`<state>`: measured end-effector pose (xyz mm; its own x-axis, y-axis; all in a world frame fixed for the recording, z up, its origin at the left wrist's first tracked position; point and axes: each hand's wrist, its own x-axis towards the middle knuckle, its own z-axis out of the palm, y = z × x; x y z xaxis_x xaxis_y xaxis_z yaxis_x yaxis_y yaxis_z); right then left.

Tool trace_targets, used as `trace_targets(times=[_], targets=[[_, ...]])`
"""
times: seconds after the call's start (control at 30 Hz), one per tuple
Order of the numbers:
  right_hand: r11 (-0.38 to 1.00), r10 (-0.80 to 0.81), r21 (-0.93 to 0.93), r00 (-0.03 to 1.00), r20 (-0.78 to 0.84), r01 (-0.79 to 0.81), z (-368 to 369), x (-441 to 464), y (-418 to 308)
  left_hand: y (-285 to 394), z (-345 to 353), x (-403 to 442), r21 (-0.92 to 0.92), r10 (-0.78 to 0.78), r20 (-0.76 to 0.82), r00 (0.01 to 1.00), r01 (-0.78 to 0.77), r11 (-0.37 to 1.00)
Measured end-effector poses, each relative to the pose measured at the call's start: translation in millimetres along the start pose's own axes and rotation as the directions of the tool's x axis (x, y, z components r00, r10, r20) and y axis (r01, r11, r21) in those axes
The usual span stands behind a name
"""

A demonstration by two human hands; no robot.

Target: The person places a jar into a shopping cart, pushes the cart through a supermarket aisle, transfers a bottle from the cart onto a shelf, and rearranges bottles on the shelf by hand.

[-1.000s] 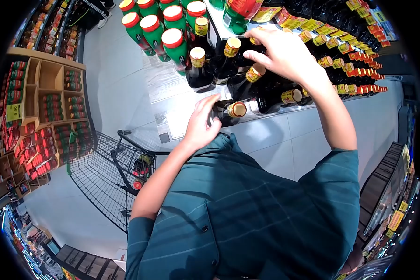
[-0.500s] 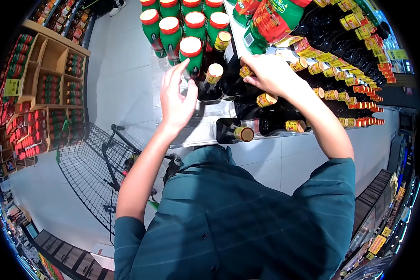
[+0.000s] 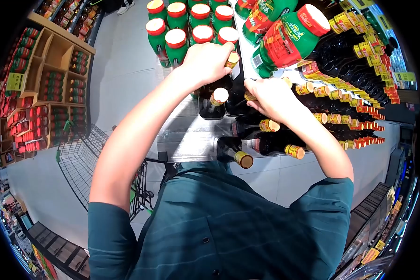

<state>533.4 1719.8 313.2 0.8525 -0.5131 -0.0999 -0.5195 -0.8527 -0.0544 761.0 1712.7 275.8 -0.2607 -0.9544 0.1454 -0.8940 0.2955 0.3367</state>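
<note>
My left hand (image 3: 209,64) is closed around the neck of a dark bottle (image 3: 232,59) with a yellow cap, beside the front green bottles. My right hand (image 3: 271,97) has its fingers wrapped on the cap of another dark bottle (image 3: 250,96); its body is partly hidden. Between and just below the hands stands a dark bottle with a tan-topped cap (image 3: 218,97). Closer to my body, more dark bottles show yellow caps, among them a front one (image 3: 243,159) at the table edge. Green bottles with red lids (image 3: 176,39) stand in rows behind my left hand.
The grey display table (image 3: 184,140) ends right at my waist. Large green bottles with red labels (image 3: 289,42) stand on a white raised ledge at back right. Rows of dark bottles (image 3: 336,119) extend rightward. A wire shopping cart (image 3: 81,158) and wooden shelves (image 3: 56,51) are at left.
My left hand has moved from open beside a green bottle, up and right, to close on a dark bottle's neck. My right hand stays on its bottle cap. The view has shifted slightly.
</note>
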Motion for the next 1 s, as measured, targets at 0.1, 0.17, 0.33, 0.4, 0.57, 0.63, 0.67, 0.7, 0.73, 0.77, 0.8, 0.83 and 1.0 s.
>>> trace_targets(times=[0.1, 0.17, 0.33, 0.4, 0.57, 0.63, 0.67, 0.7, 0.73, 0.77, 0.8, 0.83, 1.0], targets=[[1.000, 0.003, -0.014, 1.000, 0.029, -0.002, -4.4, 1.5, -1.2, -3.3, 6.4, 4.6, -0.092, 0.030, 0.021, 0.999, -0.028, 0.995], [0.999, 0.023, -0.040, 0.999, 0.041, -0.021, -8.7, 1.7, -5.5, -6.7, 8.1, 4.2, -0.163, 0.047, 0.009, 0.999, -0.044, 0.986], [0.999, -0.002, -0.042, 1.000, 0.015, 0.003, -2.1, 1.7, -1.1, -10.2, 14.3, 1.4, -0.184, 0.066, -0.076, 0.995, -0.079, 0.980], [0.999, -0.006, -0.034, 1.000, 0.008, 0.006, 0.9, 2.1, 1.0, -9.6, 11.9, 2.2, -0.169, 0.073, -0.076, 0.994, -0.085, 0.982], [0.997, 0.079, 0.003, 0.997, 0.023, -0.079, -0.5, 1.2, -4.4, -10.2, 12.4, 4.2, -0.141, 0.073, -0.073, 0.995, -0.082, 0.987], [0.995, 0.102, 0.001, 0.994, 0.043, -0.102, -1.0, 2.4, -5.6, -10.6, 14.5, 4.3, -0.116, 0.067, -0.084, 0.994, -0.076, 0.990], [0.994, 0.112, -0.001, 0.992, 0.050, -0.112, -1.3, 3.4, -5.5, -10.9, 14.5, 3.8, -0.102, 0.063, -0.092, 0.994, -0.072, 0.992], [0.994, 0.106, 0.013, 0.994, 0.034, -0.107, -0.6, 3.4, -4.9, -11.0, 14.0, 2.7, -0.105, 0.061, -0.097, 0.993, -0.071, 0.992], [0.994, 0.102, 0.026, 0.995, 0.018, -0.102, 1.2, 2.9, -3.7, -10.9, 13.2, 1.8, -0.109, 0.059, -0.102, 0.993, -0.070, 0.992], [0.994, 0.098, 0.040, 0.995, 0.004, -0.098, 2.7, 2.3, -2.9, -10.6, 12.8, 1.1, -0.114, 0.057, -0.106, 0.993, -0.070, 0.991], [0.994, 0.096, 0.043, 0.995, -0.007, -0.096, 3.2, 2.2, -2.7, -10.4, 11.8, 0.8, -0.115, 0.057, -0.106, 0.993, -0.069, 0.991], [0.995, 0.094, 0.046, 0.995, -0.019, -0.093, 3.6, 2.2, -2.7, -10.2, 10.2, 0.9, -0.116, 0.057, -0.105, 0.993, -0.069, 0.991], [0.995, 0.087, 0.059, 0.995, -0.041, -0.084, 6.3, 0.5, -1.3, -10.9, 5.4, 0.4, -0.129, 0.037, -0.058, 0.998, -0.044, 0.991]])
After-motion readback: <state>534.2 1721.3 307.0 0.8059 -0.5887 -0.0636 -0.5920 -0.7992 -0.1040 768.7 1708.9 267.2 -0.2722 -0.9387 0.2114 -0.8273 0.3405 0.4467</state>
